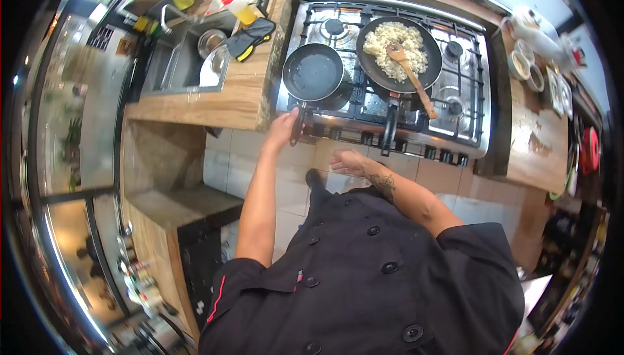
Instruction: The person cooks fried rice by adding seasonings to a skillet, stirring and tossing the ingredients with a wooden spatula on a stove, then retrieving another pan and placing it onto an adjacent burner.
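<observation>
My left hand point(283, 129) is wrapped round the handle of a small black frying pan point(314, 72), which sits over the front left of the gas stove point(351, 105). The pan has nothing in it but a few specks. In front of the stove, my right hand point(348, 162) hangs with its fingers loosely bent and apart, holding nothing. Beside the small pan stands a larger black frying pan point(368, 69) with pale, crumbly food point(390, 35) in it. A wooden spoon point(408, 71) lies across that food, its handle reaching over the pan's rim.
Left of the stove, a wooden counter point(244, 101) holds a sink point(185, 62), a squeeze bottle point(238, 7) with a red cap and a black-and-yellow cloth-like item point(251, 38). On the right counter point(536, 147) stand small white bowls point(520, 64) and containers.
</observation>
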{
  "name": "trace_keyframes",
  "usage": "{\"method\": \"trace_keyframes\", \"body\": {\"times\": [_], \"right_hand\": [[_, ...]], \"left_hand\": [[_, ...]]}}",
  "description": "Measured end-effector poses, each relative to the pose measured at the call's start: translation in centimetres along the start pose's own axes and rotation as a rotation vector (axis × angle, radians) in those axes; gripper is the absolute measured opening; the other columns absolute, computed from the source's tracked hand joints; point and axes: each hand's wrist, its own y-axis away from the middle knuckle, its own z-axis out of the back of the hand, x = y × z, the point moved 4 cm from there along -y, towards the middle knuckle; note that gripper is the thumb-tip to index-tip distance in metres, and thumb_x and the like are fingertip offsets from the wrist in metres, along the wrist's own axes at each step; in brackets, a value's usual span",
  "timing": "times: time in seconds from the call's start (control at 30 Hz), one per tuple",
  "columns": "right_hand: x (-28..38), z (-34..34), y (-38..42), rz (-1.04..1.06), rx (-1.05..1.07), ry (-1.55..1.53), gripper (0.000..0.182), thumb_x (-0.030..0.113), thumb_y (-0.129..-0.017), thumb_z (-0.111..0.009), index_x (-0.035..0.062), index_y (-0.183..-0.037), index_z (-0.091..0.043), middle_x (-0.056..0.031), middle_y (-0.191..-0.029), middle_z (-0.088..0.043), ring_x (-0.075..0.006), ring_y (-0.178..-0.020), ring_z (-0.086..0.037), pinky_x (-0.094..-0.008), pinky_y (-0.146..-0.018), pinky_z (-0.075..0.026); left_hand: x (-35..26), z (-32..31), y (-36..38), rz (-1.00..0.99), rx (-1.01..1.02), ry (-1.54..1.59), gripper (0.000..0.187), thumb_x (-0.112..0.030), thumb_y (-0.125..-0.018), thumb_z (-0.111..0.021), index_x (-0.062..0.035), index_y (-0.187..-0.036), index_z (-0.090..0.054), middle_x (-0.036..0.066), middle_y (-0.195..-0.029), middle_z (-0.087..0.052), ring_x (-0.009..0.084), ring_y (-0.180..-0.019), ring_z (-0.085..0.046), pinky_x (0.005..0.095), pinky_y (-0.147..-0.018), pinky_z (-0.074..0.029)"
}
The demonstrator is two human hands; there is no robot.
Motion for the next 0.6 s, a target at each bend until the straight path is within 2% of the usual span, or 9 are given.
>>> {"method": "trace_keyframes", "body": {"times": [0.07,0.23,0.3,0.37,0.4,0.43,0.47,0.53,0.6], "right_hand": [[0.6,-2.8,-2.1,0.059,0.029,-0.097,0.063,0.044,-0.108,-0.051,0.0039,-0.154,-0.037,-0.0186,-0.15,-0.052,-0.033,-0.143,-0.046,-0.0471,-0.116,-0.037],[0.3,-8.7,-8.2,0.382,-0.064,-0.632,0.057,0.051,-0.108,-0.046,0.0051,-0.142,-0.048,-0.0142,-0.139,-0.058,-0.0256,-0.131,-0.054,-0.0437,-0.113,-0.039],[1.2,-9.6,-9.4,0.569,-0.092,-0.798,0.054,0.052,-0.108,-0.047,0.0059,-0.135,-0.054,-0.0122,-0.131,-0.063,-0.0231,-0.123,-0.058,-0.0419,-0.11,-0.042],[1.3,-9.9,-10.5,0.569,-0.324,-0.918,0.043,0.048,-0.107,-0.053,0.0072,-0.119,-0.062,-0.0062,-0.113,-0.069,-0.0181,-0.103,-0.065,-0.0363,-0.097,-0.049],[2.0,-10.9,-9.4,0.55,-0.405,-1.043,0.034,0.038,-0.104,-0.063,0.0052,-0.113,-0.065,-0.0041,-0.102,-0.072,-0.0166,-0.089,-0.069,-0.0306,-0.079,-0.054],[1.3,-10.4,-11.7,0.559,-0.415,-1.066,0.034,0.038,-0.104,-0.063,0.0052,-0.113,-0.065,-0.0041,-0.102,-0.072,-0.0166,-0.089,-0.069,-0.0306,-0.079,-0.054],[-0.2,-8.4,-15.2,0.604,-0.682,-0.784,0.03,0.032,-0.103,-0.066,0.003,-0.112,-0.065,-0.0042,-0.101,-0.071,-0.0168,-0.088,-0.07,-0.0303,-0.075,-0.055],[-1.4,-7.6,-17.1,0.773,-0.841,-1.13,0.025,0.016,-0.097,-0.075,-0.0016,-0.113,-0.067,-0.0049,-0.097,-0.072,-0.0174,-0.086,-0.072,-0.0309,-0.071,-0.058],[-1.0,-8.5,-15.7,0.773,-0.967,-0.915,0.027,0.016,-0.095,-0.077,-0.0019,-0.114,-0.068,-0.0053,-0.096,-0.073,-0.0176,-0.086,-0.072,-0.0307,-0.073,-0.058]], "left_hand": [[1.1,1.9,1.9,0.041,0.095,0.102,0.081,-0.068,-0.102,-0.043,0.0009,-0.143,-0.053,0.019,-0.121,-0.07,0.0255,-0.106,-0.069,0.0395,-0.093,-0.053],[8.9,6.5,5.2,0.143,0.141,0.3,0.08,-0.066,-0.105,-0.04,-0.0007,-0.151,-0.043,0.021,-0.129,-0.066,0.0312,-0.113,-0.067,0.0415,-0.098,-0.05],[13.9,8.8,5.8,0.214,0.22,0.216,0.081,-0.067,-0.103,-0.043,0.0007,-0.147,-0.047,0.018,-0.12,-0.071,0.0255,-0.1,-0.069,0.0383,-0.088,-0.054],[18.1,11.5,6.9,0.217,0.218,0.049,0.079,-0.064,-0.103,-0.046,0.0026,-0.145,-0.048,0.018,-0.118,-0.072,0.0254,-0.095,-0.07,0.0377,-0.084,-0.055],[21.4,13.3,6.8,0.251,0.214,-0.044,0.076,-0.062,-0.104,-0.047,0.0031,-0.144,-0.049,0.019,-0.118,-0.072,0.0252,-0.095,-0.071,0.0374,-0.082,-0.056],[23.8,15.2,6.9,0.284,0.206,-0.134,0.074,-0.059,-0.104,-0.048,0.0037,-0.143,-0.049,0.019,-0.117,-0.072,0.0251,-0.095,-0.071,0.0372,-0.081,-0.056],[24.6,16.9,7.8,0.313,0.19,-0.237,0.071,-0.056,-0.104,-0.049,0.0044,-0.141,-0.052,0.02,-0.118,-0.072,0.0262,-0.097,-0.071,0.0386,-0.083,-0.055],[28.9,21.2,8.6,0.335,0.178,-0.354,0.068,-0.054,-0.104,-0.049,0.0051,-0.138,-0.054,0.021,-0.119,-0.072,0.0273,-0.1,-0.071,0.04,-0.085,-0.055],[36.9,25.4,6.1,0.158,0.401,-0.957,0.064,-0.049,-0.104,-0.05,0.0073,-0.133,-0.058,0.022,-0.119,-0.072,0.0297,-0.103,-0.071,0.0426,-0.09,-0.053]]}}
